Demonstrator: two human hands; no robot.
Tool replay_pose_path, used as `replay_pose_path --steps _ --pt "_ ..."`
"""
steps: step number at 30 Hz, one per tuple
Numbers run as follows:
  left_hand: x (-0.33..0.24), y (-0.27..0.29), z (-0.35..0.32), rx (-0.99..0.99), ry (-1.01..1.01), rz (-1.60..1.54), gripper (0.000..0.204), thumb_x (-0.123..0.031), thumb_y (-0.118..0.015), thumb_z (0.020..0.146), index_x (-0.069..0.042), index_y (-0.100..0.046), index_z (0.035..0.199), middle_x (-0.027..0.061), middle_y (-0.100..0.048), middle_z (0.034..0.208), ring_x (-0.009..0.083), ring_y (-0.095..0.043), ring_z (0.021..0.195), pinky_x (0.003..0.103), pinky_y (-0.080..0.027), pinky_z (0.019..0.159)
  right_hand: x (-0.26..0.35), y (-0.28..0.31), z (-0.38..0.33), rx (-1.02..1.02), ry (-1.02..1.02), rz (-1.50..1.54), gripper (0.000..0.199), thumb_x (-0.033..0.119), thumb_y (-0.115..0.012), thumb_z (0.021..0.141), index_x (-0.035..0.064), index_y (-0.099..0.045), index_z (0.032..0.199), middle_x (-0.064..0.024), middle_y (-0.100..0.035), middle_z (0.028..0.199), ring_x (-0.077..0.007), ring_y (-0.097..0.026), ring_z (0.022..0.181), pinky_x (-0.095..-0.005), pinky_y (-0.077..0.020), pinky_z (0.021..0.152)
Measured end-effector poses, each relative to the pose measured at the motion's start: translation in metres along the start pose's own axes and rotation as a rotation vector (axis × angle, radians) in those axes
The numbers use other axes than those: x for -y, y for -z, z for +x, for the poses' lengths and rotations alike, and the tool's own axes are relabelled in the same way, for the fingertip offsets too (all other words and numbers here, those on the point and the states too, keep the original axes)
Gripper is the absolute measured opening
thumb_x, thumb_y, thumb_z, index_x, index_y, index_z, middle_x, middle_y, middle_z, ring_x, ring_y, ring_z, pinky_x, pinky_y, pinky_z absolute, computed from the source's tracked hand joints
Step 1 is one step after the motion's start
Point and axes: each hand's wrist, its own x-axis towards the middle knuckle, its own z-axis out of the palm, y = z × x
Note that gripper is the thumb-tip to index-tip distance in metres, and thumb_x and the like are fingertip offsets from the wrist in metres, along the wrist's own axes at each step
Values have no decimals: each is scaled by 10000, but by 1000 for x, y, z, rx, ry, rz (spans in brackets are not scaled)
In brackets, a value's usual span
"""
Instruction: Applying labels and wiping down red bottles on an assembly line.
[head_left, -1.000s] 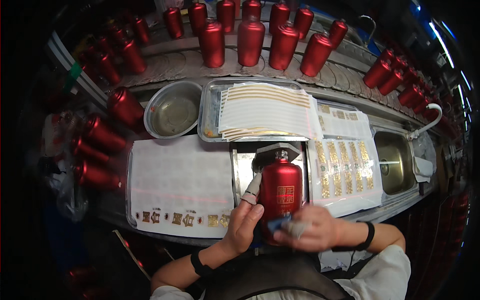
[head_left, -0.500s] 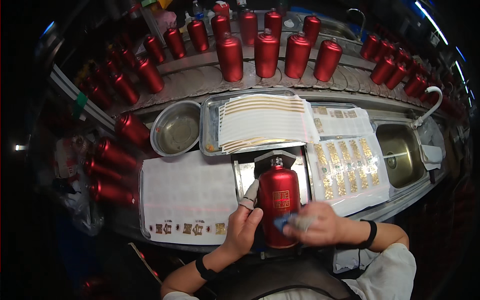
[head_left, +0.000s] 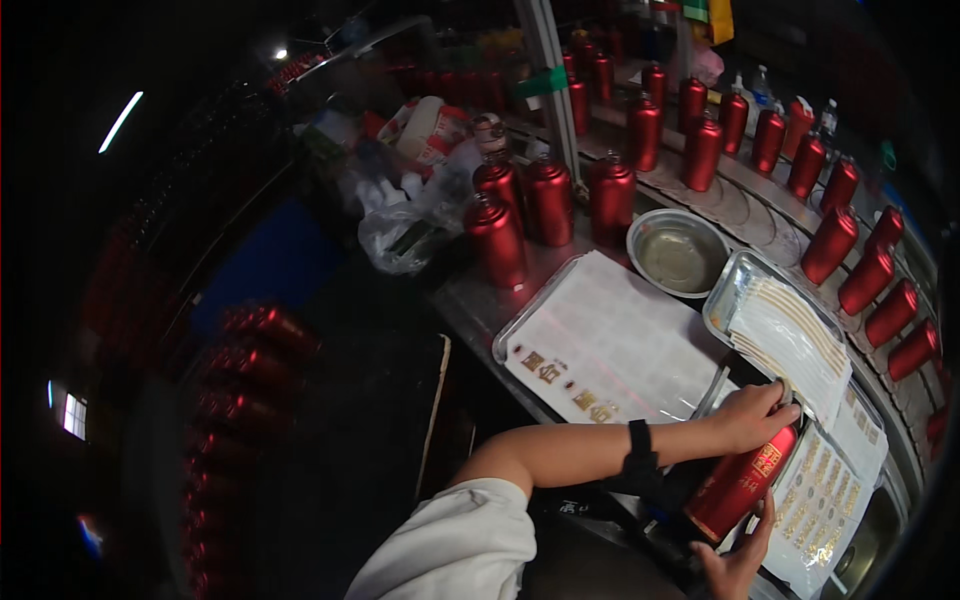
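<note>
A red metallic bottle (head_left: 735, 487) with gold square characters on its upper body leans across the picture at the lower right. My left hand (head_left: 752, 415) is closed around its neck, hiding the mouth. Beside the lower body is my right hand (head_left: 738, 560), thumb and fingers spread apart, its fingertips close to the bottle's side; whether they touch it I cannot tell. To the left lies a white transfer sheet (head_left: 620, 335) with a few gold characters along its near edge. Another sheet of gold decals (head_left: 815, 500) lies right of the bottle.
A steel bowl (head_left: 660, 235) stands behind the white sheet, and a tray (head_left: 722, 290) with stacked sheets (head_left: 785, 335) sits beside it. Several red bottles (head_left: 497, 240) stand at the bench's left end, others on a curved conveyor (head_left: 738, 205). More bottles (head_left: 240, 410) line the dark lower left.
The view has swung left. My left hand has gone from the bottle's side to its neck. My right hand has left the bottle's front, and the blue piece it held no longer shows.
</note>
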Motion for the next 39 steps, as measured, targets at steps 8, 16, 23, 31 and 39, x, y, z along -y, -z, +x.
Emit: replay_pose_path --steps 8,16,23,31,39 --pt "-9 31 -23 -68 138 -193 325 -297 -615 933 -1 -591 1065 165 -695 889 282 -681 832 390 -510 771 52 16 -2 310 -15 52 983 77 -900 707 -10 -309 1488 -204 -478 1381 -277 -625 1094 -335 -557 873" --pt "-151 195 -265 -517 5 299 189 -164 -786 844 -36 -710 960 70 -702 930 197 -674 1007 323 -499 890 101 -30 51 647 542 -221 932 172 -918 628 37 -459 1427 -225 -574 1317 -451 -542 1196 -503 -469 974" --pt "-206 272 -479 -1496 336 1294 150 -47 -757 770 4 -616 778 132 -594 772 270 -596 678 358 -464 638 120 -52 59 708 306 -3 800 50 -773 764 92 -429 1485 -89 -650 1175 -136 -487 637 -262 -442 566" --pt "-138 345 -631 -1729 814 1655 220 -119 -772 772 31 -637 859 215 -653 938 415 -613 922 486 -484 815 124 -63 54 702 -171 72 691 62 -727 868 89 -423 1488 -145 -623 1196 -89 -592 670 -244 -483 544" --pt "-121 356 -636 -1704 911 1634 350 -217 -728 851 -13 -644 1123 188 -655 1132 384 -627 1031 466 -498 876 80 -69 61 510 311 -124 757 165 -830 713 38 -521 1393 -122 -672 996 -202 -618 796 -287 -492 653"
